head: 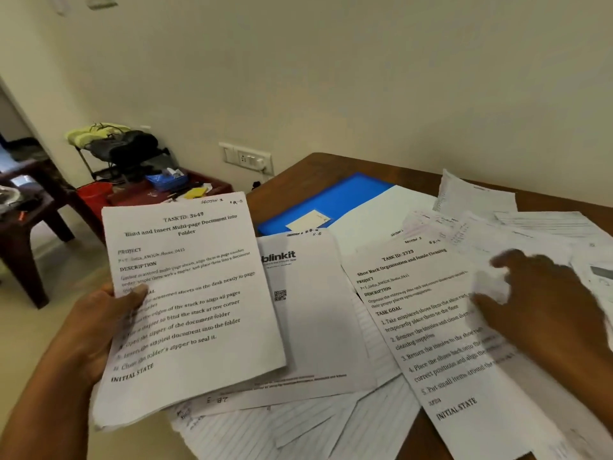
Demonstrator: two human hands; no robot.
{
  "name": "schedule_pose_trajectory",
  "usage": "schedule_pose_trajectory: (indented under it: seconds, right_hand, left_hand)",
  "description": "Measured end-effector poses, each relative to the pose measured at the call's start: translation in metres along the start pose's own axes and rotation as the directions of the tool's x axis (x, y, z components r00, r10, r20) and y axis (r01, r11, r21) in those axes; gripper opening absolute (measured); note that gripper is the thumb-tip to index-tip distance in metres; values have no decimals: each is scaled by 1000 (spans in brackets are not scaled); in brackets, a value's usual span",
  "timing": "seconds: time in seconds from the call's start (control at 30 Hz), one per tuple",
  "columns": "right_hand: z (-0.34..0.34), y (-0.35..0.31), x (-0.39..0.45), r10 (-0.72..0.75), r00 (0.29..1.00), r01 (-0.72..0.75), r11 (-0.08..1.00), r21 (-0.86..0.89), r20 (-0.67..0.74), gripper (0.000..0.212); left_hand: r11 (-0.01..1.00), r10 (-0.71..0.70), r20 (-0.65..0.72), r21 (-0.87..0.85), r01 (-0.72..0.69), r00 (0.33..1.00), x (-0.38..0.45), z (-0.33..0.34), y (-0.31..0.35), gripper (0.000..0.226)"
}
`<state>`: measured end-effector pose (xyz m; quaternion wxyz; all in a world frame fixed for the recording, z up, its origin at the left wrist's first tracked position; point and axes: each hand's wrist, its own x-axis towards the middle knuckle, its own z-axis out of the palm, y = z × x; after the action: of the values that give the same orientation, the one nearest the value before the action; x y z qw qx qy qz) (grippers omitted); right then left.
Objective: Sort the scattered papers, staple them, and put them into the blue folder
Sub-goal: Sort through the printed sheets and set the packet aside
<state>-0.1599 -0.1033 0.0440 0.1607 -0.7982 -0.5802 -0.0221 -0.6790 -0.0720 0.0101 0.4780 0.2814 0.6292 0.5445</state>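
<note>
My left hand (pixel 96 330) grips a small stack of printed sheets (pixel 195 300) by its left edge, thumb on the top page headed "TASK ID: 3649", held up off the table's left side. My right hand (pixel 544 300) is blurred over the scattered papers (pixel 428 330) on the right, fingers curled around a white sheet. A "blinkit" page (pixel 308 313) and lined sheets lie in the middle. The blue folder (pixel 331 200) lies flat at the back, partly covered by papers. No stapler is in view.
The brown wooden table (pixel 305 167) stands against a cream wall with a switch panel (pixel 247 158). To the left stand a red stool with a blue basket (pixel 166 180), a red bucket (pixel 94 193), a rack of dark items and a dark plastic table.
</note>
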Motion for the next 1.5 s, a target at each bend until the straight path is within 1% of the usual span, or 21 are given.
schedule_pose_trajectory:
  seconds: [0.03,0.1,0.2,0.3,0.37,0.43,0.5,0.57,0.67,0.73,0.83,0.93,1.0,1.13,1.27,1.5]
  right_hand:
    - [-2,-19,-2,-63,998,63,997,38,-5,60]
    - [0,-61,-3,-155,987,146,978,149,50,55]
    - [14,-119,13,-204,954,129,940,316,218,52]
    - [38,-158,35,-236,928,98,901,422,290,59]
    - [51,-174,46,-205,930,48,890,453,304,65]
    - [63,-183,54,-141,949,-10,879,477,281,67]
    - [73,-188,60,-86,961,-62,857,511,261,64]
    - [79,-190,62,-35,962,-123,831,543,271,58]
    - [81,-192,63,-10,964,-156,789,595,265,49]
    - [80,-189,63,-8,966,-166,747,644,258,43]
    - [68,-178,59,-6,954,-223,658,719,301,34]
    - [47,-157,52,-35,937,-284,510,812,349,9]
    - [28,-139,47,-44,938,-290,448,846,344,15]
    - [-2,-94,42,3,949,-294,364,884,315,11]
    - [-30,-45,34,51,959,-278,329,903,277,14]
    - [-59,35,5,123,963,-265,305,915,238,12]
  left_hand:
    - [1000,-2,18,5,2,1000,-2,2,0,21]
    - [1000,13,68,9,-14,998,-7,8,-1,27]
    - [996,71,134,37,-77,988,-15,21,1,29]
    - [997,52,144,43,-59,988,-18,32,-1,24]
    - [997,33,138,57,-42,990,-18,38,-2,20]
    - [996,27,143,75,-38,989,-17,42,-3,18]
    - [997,27,156,73,-39,987,-15,43,-4,18]
    - [996,29,163,74,-42,986,-15,44,-4,19]
    - [998,25,175,60,-36,984,-18,45,-5,19]
    - [999,28,188,41,-36,982,-20,46,-6,20]
    - [999,22,205,-27,-17,979,-24,50,-6,22]
    - [998,16,247,-69,1,969,-32,58,-3,24]
    - [994,7,295,-104,25,955,-40,67,-1,26]
    - [985,-18,393,-148,82,920,-61,92,2,29]
    - [984,-36,468,-136,112,883,-83,123,1,28]
    - [997,-13,570,-57,55,821,-129,190,-18,26]
